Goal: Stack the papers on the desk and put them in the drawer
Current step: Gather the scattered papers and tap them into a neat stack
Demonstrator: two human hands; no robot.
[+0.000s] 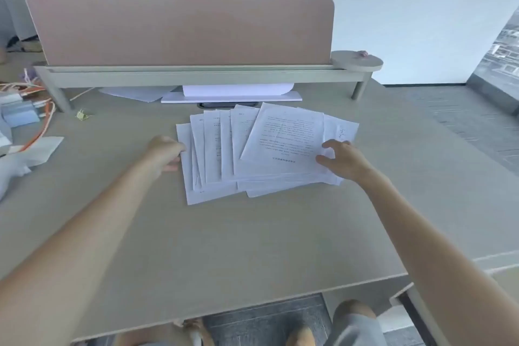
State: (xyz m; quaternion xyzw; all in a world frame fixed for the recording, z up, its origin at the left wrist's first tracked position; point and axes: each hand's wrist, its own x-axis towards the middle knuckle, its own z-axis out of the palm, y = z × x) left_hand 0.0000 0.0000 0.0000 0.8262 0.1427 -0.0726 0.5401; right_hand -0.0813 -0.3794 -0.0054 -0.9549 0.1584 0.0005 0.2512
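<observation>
- Current state: the papers lie fanned out in the middle of the desk, overlapping, with the top sheet rotated out of line with those under it.
- Left hand: set against the left edge of the fan. Its fingers curl under the hand and mostly face away from the camera; whether they pinch a sheet cannot be told.
- Right hand: rests on the right side of the fan. Its fingers are loosely spread over the top sheets, thumb toward the centre, pressing rather than pinching.
- Step in hand (judged): gathering the fan into one stack.
- Procedure: draw both hands inward together, keeping the palms low so no sheet slips beneath another and creases.
- Square the rotated top sheet first, since it overhangs the rest.
- Once gathered, stand the stack on edge and tap it on the desk to align it.
- Caution: loose sheets slide easily; uneven pressure will skew the lowest ones.
- An open drawer appears at the lower right, below the desk edge.
</observation>
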